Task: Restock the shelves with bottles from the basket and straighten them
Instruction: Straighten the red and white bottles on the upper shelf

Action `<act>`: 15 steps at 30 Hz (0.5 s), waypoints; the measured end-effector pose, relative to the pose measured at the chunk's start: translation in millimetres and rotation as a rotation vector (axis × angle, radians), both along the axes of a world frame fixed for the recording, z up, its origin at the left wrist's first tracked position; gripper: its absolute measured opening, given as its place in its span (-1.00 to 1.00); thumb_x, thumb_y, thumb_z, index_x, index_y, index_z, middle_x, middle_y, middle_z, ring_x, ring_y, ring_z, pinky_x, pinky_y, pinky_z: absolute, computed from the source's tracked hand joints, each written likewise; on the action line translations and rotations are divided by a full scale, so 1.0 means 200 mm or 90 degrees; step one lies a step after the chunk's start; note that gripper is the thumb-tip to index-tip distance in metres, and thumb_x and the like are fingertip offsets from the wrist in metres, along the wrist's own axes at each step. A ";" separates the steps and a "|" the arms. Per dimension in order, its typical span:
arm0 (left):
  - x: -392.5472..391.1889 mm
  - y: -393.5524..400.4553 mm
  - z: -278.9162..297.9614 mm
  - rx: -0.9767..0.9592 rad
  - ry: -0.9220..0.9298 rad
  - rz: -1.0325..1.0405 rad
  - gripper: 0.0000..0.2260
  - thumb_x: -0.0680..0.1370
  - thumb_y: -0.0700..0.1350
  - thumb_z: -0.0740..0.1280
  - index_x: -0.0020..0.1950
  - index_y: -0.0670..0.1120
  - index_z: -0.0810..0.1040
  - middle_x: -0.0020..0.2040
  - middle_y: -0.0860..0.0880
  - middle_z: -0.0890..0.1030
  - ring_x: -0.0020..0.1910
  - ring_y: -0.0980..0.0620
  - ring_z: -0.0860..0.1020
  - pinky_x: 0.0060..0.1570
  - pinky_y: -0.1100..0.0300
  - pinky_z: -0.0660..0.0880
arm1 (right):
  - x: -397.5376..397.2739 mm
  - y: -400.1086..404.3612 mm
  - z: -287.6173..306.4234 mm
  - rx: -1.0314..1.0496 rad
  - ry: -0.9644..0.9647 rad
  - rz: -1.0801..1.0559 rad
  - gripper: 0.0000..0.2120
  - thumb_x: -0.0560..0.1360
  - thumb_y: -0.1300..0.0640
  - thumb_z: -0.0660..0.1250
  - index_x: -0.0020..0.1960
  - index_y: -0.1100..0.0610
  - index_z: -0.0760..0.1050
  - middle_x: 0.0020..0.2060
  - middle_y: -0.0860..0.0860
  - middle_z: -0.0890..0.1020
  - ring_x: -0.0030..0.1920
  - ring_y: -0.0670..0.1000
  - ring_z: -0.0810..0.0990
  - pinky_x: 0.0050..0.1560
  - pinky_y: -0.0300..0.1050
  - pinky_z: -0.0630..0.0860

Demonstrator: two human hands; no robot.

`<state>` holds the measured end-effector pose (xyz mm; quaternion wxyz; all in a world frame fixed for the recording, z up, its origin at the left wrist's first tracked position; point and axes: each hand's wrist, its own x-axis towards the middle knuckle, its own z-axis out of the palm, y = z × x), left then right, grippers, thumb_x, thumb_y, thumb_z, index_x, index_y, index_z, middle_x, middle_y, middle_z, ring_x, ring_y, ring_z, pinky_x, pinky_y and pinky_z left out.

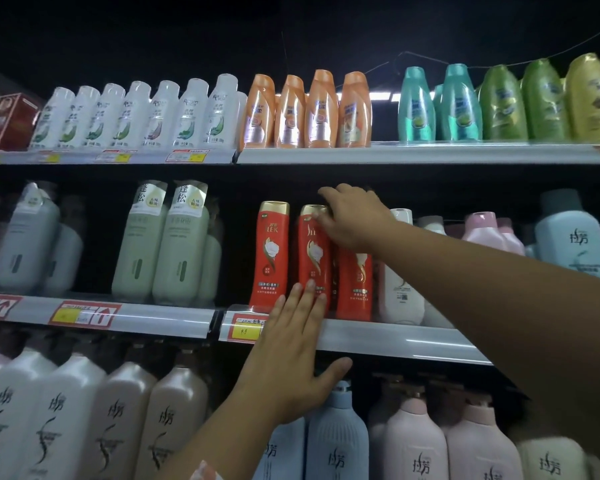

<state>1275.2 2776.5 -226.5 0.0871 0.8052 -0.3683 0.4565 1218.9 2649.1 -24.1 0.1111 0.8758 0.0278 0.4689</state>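
The step was straightening: the right hand (352, 218) gripped the gold cap of the middle red bottle (314, 258) on the middle shelf (378, 336), while the left hand (291, 358), fingers spread flat, pressed its base. Next, probably, turning its label forward. The basket was not visible; the third red bottle (355, 285) was partly hidden.

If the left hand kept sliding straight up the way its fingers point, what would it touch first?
Probably nothing new: the left hand has its fingertips already on the middle red bottle, so it would slide up that bottle's front.
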 end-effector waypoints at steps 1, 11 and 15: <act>0.00 0.00 0.00 0.000 -0.005 0.004 -0.18 0.56 0.45 -0.16 0.60 -0.01 -0.40 0.56 0.04 -0.49 0.51 0.10 -0.51 0.57 -0.02 -0.25 | -0.04 -0.02 0.01 -0.008 0.000 0.003 -0.48 0.67 -0.15 0.10 0.55 0.06 0.24 0.41 0.09 0.45 0.42 0.14 0.41 0.52 0.18 0.14; -0.06 -0.16 0.11 0.076 -0.086 -0.070 -0.19 0.59 0.40 -0.04 0.60 0.00 -0.38 0.56 0.07 -0.48 0.53 0.10 -0.47 0.58 -0.05 -0.24 | -0.17 -0.23 -0.03 -0.012 0.015 -0.014 -0.51 0.65 -0.09 0.19 0.51 0.08 0.30 0.38 0.04 0.52 0.40 0.06 0.45 0.56 0.08 0.08; -0.03 -0.16 0.10 0.076 -0.120 -0.077 -0.16 0.57 0.42 0.01 0.63 0.00 -0.28 0.60 0.07 -0.39 0.57 0.07 -0.40 0.55 -0.05 -0.23 | -0.17 -0.25 -0.02 0.011 0.025 -0.006 -0.45 0.63 -0.14 0.21 0.53 0.09 0.27 0.39 0.05 0.49 0.41 0.08 0.43 0.55 0.15 0.10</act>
